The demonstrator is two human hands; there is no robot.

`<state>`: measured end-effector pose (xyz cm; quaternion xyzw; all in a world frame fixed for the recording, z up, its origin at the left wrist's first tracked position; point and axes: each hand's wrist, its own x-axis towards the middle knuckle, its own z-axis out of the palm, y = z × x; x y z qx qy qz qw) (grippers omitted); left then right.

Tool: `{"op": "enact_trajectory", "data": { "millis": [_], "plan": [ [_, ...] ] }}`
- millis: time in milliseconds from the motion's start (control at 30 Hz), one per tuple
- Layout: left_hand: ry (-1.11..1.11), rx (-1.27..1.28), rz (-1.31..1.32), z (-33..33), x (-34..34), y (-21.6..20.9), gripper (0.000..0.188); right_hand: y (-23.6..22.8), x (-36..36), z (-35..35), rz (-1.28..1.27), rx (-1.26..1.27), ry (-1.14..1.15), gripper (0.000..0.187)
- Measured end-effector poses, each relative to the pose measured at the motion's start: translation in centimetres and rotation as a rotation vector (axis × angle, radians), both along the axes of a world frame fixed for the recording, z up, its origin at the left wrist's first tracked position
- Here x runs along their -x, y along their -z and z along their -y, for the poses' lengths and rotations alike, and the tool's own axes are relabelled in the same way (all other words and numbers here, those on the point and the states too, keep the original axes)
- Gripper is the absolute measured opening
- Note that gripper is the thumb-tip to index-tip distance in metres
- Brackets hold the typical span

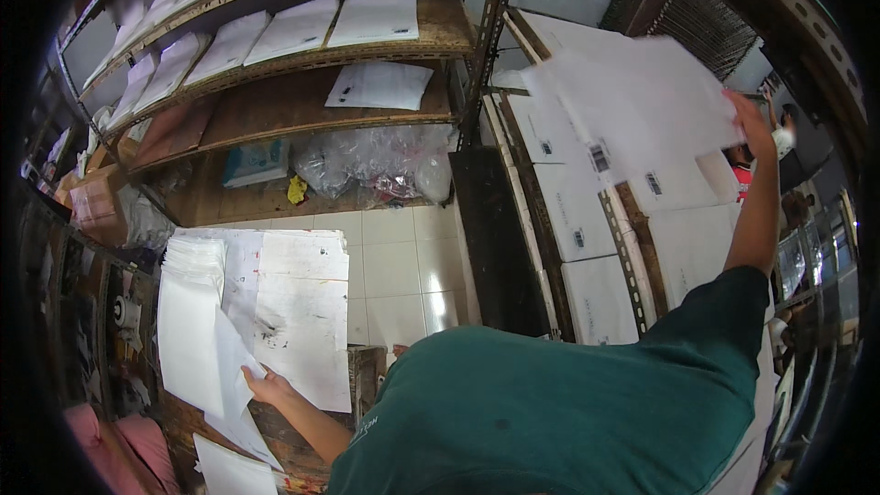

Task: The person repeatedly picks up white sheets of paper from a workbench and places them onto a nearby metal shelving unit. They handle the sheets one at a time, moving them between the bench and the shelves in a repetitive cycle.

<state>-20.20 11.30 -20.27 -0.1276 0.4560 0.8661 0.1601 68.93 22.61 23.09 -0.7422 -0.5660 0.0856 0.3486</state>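
At the upper right, my right hand (753, 125) grips the edge of a large white paper sheet (632, 101), slightly blurred, with a small dark print near its lower left corner. The sheet hangs over other printed white sheets (573, 211) lying in rows on the rack to my right. Low on the left, my left hand (266, 387) pinches the lifted corner of a white sheet (235, 357). That sheet belongs to a tall stack of white paper (191, 312) on the table. Beside the stack lies a smudged white board or sheet (302, 312).
A metal-framed shelf (302, 133) across from me bears piles of white sheets, with clear plastic bags (385, 165) and a yellow crumpled item (297, 189) at its bottom. A cardboard box (96, 206) stands left. Someone in pink (137, 449) is at lower left; another person (741, 170) is far right.
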Motion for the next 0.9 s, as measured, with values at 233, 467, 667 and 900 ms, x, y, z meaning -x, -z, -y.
{"op": "enact_trajectory", "data": {
  "millis": [233, 467, 667, 900],
  "plan": [
    [0.283, -0.145, -0.029, -0.1, -3.7, -4.4, 0.043, 10.8, -15.2, 4.6, 0.056, 0.068, 0.182, 0.059],
    [0.488, -0.232, 0.009, 1.1, -8.9, -8.2, 0.036, 14.0, -23.2, 3.8, 0.403, -0.083, 0.201, 0.047],
    [0.547, -0.225, 0.069, 6.2, -12.3, -10.4, 0.031, 12.4, -16.4, 0.7, 0.615, -0.108, 0.443, 0.043],
    [0.716, -0.393, 0.076, 2.9, -14.4, -14.0, 0.027, 3.8, 4.4, -12.7, 0.448, -0.126, -0.020, 0.043]
  ]
}}
